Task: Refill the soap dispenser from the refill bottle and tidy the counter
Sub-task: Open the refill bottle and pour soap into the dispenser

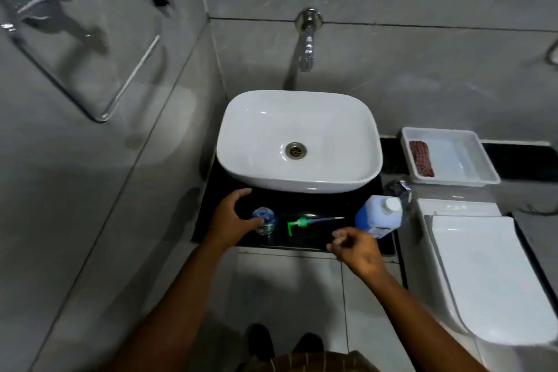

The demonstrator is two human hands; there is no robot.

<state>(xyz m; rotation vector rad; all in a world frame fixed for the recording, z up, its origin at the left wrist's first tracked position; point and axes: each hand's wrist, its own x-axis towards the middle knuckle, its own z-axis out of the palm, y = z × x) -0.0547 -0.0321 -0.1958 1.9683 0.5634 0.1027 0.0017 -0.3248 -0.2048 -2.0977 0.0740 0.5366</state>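
Observation:
A small clear soap dispenser bottle (264,220) stands on the black counter (305,199) in front of the basin, its neck uncovered. My left hand (232,219) curls around its left side, thumb touching it. The green pump head (305,223) with its tube lies flat on the counter just right of the bottle. A blue refill bottle (379,216) with a white cap stands at the counter's right end. My right hand (356,251) hovers over the counter's front edge, left of the refill bottle, fingers loosely apart and holding nothing.
A white basin (299,142) fills the back of the counter under a wall tap (307,39). To the right sits a white tray (453,157) with a reddish-brown cloth (421,158), and a white toilet (483,275) below it. A towel ring hangs on the left wall.

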